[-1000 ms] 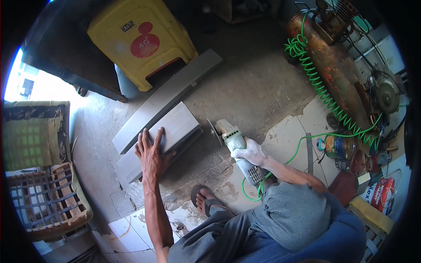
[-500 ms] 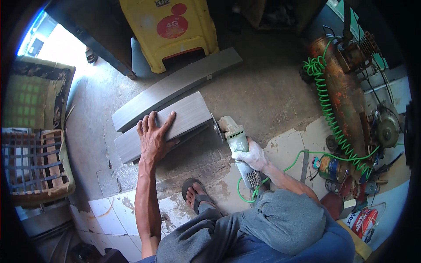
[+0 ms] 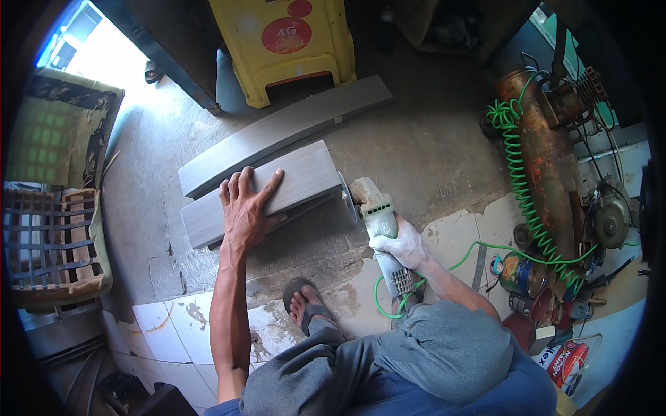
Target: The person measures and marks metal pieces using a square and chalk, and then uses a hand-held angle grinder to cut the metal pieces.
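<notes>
My left hand (image 3: 248,211) grips a grey brushed-metal box-section piece (image 3: 302,173), fingers spread over its top face and thumb at the near side. My right hand (image 3: 402,244), coated in white dust or a thin pale glove, is closed round the body of an angle grinder (image 3: 380,216). The grinder's disc (image 3: 348,197) stands on edge right by the piece's right end; whether it touches cannot be made out. Just beyond the held piece lies a second, longer metal piece (image 3: 312,111), gently curved, with a small tab on its near edge.
A yellow plastic stool (image 3: 250,66) stands behind the metal pieces. On the right are a rusty compressor tank (image 3: 541,159), a coiled green hose (image 3: 517,177), cans and tools. A worn, webbed chair frame (image 3: 59,236) is at left. My sandalled foot (image 3: 305,305) is near the work.
The grinder and my right hand appear slightly further right, and the disc shows more of its face at the piece's end. The whole view has shifted a little. Both hands keep their holds.
</notes>
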### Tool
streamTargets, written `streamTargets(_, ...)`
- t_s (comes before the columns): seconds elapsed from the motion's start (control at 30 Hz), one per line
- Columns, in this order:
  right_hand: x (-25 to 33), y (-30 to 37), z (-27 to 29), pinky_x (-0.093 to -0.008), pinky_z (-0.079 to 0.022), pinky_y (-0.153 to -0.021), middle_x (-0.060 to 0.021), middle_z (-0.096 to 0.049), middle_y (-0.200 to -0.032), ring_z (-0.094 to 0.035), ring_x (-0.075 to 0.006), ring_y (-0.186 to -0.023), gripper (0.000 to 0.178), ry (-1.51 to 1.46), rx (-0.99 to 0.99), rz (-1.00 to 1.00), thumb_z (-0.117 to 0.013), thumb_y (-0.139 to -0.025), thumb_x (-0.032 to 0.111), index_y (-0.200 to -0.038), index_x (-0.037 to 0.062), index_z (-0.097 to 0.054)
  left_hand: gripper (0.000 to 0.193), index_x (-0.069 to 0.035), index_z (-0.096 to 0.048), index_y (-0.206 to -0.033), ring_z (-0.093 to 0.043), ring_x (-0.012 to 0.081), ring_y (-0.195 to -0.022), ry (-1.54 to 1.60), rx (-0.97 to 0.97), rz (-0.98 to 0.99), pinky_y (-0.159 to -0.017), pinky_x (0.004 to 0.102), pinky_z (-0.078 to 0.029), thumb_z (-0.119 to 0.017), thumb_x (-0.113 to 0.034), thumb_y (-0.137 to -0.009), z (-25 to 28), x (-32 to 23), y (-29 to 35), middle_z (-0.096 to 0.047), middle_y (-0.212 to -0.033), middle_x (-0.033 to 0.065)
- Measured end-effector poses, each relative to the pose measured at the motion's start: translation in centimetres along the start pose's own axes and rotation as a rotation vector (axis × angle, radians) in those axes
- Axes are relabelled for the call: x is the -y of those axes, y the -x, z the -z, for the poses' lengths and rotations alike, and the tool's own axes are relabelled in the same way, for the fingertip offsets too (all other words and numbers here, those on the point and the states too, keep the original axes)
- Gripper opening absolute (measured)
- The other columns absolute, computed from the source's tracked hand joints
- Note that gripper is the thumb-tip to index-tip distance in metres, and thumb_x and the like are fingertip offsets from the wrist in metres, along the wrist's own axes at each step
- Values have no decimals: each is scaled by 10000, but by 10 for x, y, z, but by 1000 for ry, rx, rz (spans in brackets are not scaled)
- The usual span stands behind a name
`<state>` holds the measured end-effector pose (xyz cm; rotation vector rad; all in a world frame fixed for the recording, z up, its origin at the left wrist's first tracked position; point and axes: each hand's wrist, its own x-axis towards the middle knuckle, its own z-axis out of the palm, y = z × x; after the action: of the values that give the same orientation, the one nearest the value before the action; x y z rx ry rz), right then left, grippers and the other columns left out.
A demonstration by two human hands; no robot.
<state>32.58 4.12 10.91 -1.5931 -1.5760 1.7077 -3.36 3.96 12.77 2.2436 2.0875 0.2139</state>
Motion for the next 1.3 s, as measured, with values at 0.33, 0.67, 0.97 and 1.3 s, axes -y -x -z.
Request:
streamTargets(0.33,-4,-4,-4,-385,-553,-834,-147,-708,-997,-690,-244,-919,548,22,27,-57,-799,-789,364,-1172,-2,-656,1063,-405,-486,-1567,-344,421,-1466,10,2,-9,-1227,577,-205,-971,-336,-624,2,-2,-4,-396,-1545,227)
streamTargets(0.67,-23,4,-2,-356,-537,-789,-76,-701,-883,-673,-193,-837,403,-38,35,-92,-767,-813,346,-1053,30,-696,1075,-361,-461,-1572,-325,440,-1412,-117,-165,-51,-1192,571,-298,-964,-312,-623,14,16,-18,-339,-1500,199)
streamTargets(0.97,-26,-4,7,-360,-547,-766,-105,-712,-901,-681,-194,-825,459,-199,-43,-79,-785,-799,361,-1072,9,-676,1036,-183,-446,-1537,-379,417,-1344,122,70,69,-1173,559,-276,-902,-583,-697,-10,28,-13,-449,-1360,204)
streamTargets(1.3,-49,-3,2,-377,-555,-811,-150,-730,-960,-703,-233,-888,577,-189,-65,-62,-804,-767,419,-1110,-28,-680,1234,-24,-387,-1556,-548,403,-1304,34,419,58,-1120,576,-375,-947,-510,-570,33,32,-61,-567,-1343,228)
